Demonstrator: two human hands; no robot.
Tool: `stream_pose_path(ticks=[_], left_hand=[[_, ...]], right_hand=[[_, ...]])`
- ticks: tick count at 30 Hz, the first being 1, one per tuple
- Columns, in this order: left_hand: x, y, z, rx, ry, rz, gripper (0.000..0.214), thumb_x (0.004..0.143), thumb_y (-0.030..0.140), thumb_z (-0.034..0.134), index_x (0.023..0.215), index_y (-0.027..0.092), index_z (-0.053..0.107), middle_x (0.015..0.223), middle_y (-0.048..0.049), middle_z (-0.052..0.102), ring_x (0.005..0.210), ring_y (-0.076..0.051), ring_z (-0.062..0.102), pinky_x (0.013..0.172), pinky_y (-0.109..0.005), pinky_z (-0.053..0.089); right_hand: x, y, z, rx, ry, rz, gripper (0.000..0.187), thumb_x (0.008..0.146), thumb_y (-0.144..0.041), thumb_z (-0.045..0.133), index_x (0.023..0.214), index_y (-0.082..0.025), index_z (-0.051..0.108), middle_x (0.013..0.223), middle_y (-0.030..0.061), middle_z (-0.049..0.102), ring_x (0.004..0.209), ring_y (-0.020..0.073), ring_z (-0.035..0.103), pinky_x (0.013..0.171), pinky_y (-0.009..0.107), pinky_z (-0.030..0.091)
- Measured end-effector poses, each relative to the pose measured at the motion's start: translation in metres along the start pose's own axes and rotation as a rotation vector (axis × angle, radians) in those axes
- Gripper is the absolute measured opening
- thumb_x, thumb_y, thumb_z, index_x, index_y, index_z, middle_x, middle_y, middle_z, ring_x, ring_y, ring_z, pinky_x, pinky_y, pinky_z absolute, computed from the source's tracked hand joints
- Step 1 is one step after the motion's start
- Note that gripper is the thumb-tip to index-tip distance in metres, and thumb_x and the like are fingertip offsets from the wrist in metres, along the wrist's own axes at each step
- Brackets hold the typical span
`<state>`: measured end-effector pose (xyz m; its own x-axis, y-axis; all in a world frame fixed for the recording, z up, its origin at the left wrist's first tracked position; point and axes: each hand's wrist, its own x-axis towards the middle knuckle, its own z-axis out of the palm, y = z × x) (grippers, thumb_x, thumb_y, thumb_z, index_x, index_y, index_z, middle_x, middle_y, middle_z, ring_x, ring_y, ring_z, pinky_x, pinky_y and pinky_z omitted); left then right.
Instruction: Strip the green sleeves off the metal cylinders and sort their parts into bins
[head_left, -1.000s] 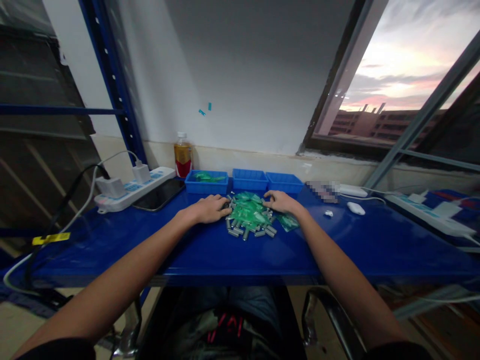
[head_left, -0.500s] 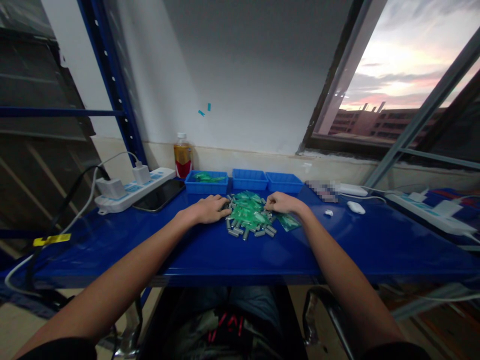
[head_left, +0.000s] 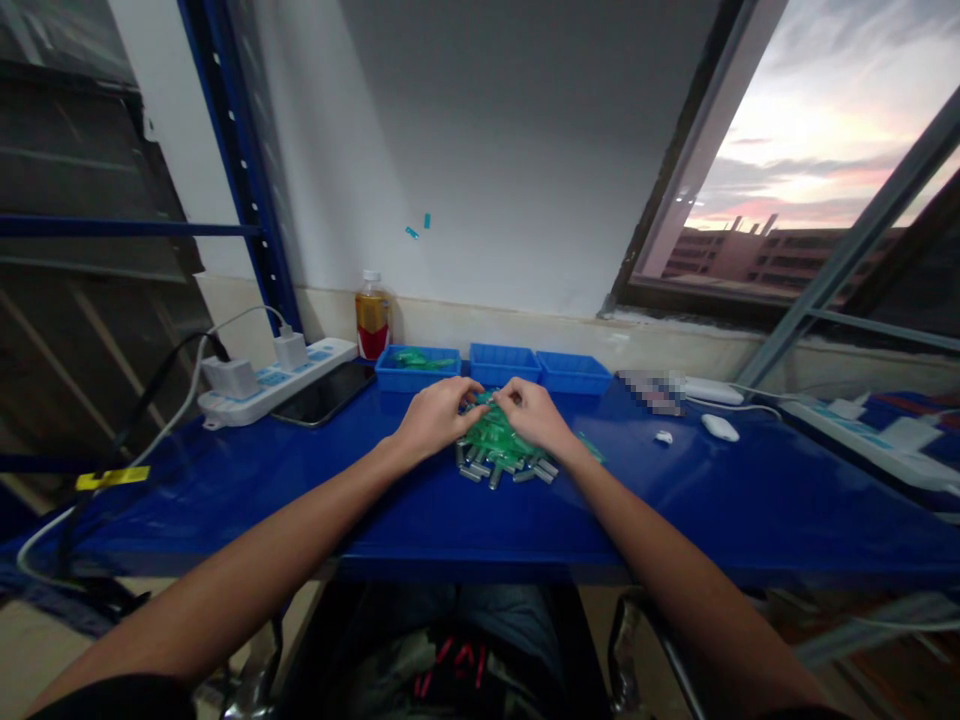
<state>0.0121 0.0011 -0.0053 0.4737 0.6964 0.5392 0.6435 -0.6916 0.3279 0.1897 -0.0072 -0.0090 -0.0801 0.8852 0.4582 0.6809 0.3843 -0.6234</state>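
My left hand (head_left: 441, 415) is over the left side of a heap of small green plastic bags (head_left: 496, 432), its thumb and fingers closed in a pinch. From the other side, my right hand (head_left: 529, 412) comes close to it, also pinching. The fingertips nearly meet above the heap, and what they hold is too small to tell. Several short silver metal cylinders (head_left: 480, 468) lie along the heap's near edge. One green bag (head_left: 591, 447) shows partly behind my right wrist.
Three blue trays stand behind the heap: the left tray (head_left: 417, 380) holds green bags; the middle tray (head_left: 504, 364) and right tray (head_left: 574, 373) are beside it. A drink bottle (head_left: 373, 318), phone (head_left: 324, 392) and power strip (head_left: 281, 378) are left. A white earbud case (head_left: 720, 428) lies right.
Both hands have moved inward from the heap's two sides and come together over it. My right hand has left the heap's right edge. The view has shifted slightly.
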Motion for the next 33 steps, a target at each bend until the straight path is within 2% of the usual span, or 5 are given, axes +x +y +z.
stream_pose_path(ticks=[7, 13, 16, 28, 33], left_hand=[[-0.001, 0.0, -0.002, -0.028, 0.006, 0.008, 0.022, 0.085, 0.036, 0.05, 0.095, 0.021, 0.063, 0.08, -0.0019, 0.068, 0.072, -0.016, 0.062, 0.063, -0.025, 0.044], [0.001, 0.0, -0.007, -0.15, 0.068, -0.041, 0.028, 0.088, 0.037, 0.044, 0.094, 0.017, 0.062, 0.069, -0.0017, 0.066, 0.062, -0.014, 0.058, 0.058, -0.024, 0.041], [0.0, 0.001, -0.008, -0.198, 0.058, -0.042, 0.03, 0.089, 0.037, 0.042, 0.091, 0.016, 0.063, 0.069, -0.0017, 0.065, 0.06, -0.014, 0.057, 0.057, -0.024, 0.04], [0.0, 0.004, -0.009, -0.148, 0.01, 0.006, 0.03, 0.09, 0.036, 0.039, 0.085, 0.016, 0.061, 0.064, -0.0001, 0.061, 0.059, -0.013, 0.054, 0.055, -0.023, 0.035], [-0.001, 0.0, -0.009, -0.183, -0.001, 0.064, 0.023, 0.089, 0.028, 0.042, 0.103, 0.017, 0.056, 0.072, -0.0004, 0.063, 0.062, -0.013, 0.056, 0.058, -0.023, 0.038]], right_hand=[[-0.007, -0.007, 0.004, 0.002, 0.009, -0.027, 0.021, 0.081, -0.034, 0.049, 0.071, -0.017, 0.057, 0.06, -0.0014, 0.056, 0.056, 0.0109, 0.047, 0.052, 0.022, 0.032], [-0.011, -0.011, -0.002, -0.133, 0.022, -0.258, 0.021, 0.079, -0.029, 0.053, 0.096, -0.018, 0.057, 0.067, -0.0017, 0.054, 0.064, 0.013, 0.05, 0.063, 0.024, 0.037], [-0.012, -0.012, -0.002, -0.179, 0.038, -0.31, 0.02, 0.08, -0.027, 0.052, 0.097, -0.018, 0.057, 0.07, -0.0005, 0.054, 0.067, 0.0141, 0.052, 0.066, 0.025, 0.037], [-0.015, -0.017, -0.002, -0.227, 0.067, -0.305, 0.012, 0.079, -0.025, 0.053, 0.084, -0.018, 0.061, 0.062, -0.0004, 0.056, 0.064, 0.0141, 0.053, 0.064, 0.025, 0.037], [-0.012, -0.013, 0.0, -0.059, 0.063, -0.217, 0.013, 0.078, -0.026, 0.053, 0.08, -0.017, 0.063, 0.057, -0.0021, 0.056, 0.055, 0.0111, 0.05, 0.058, 0.023, 0.037]])
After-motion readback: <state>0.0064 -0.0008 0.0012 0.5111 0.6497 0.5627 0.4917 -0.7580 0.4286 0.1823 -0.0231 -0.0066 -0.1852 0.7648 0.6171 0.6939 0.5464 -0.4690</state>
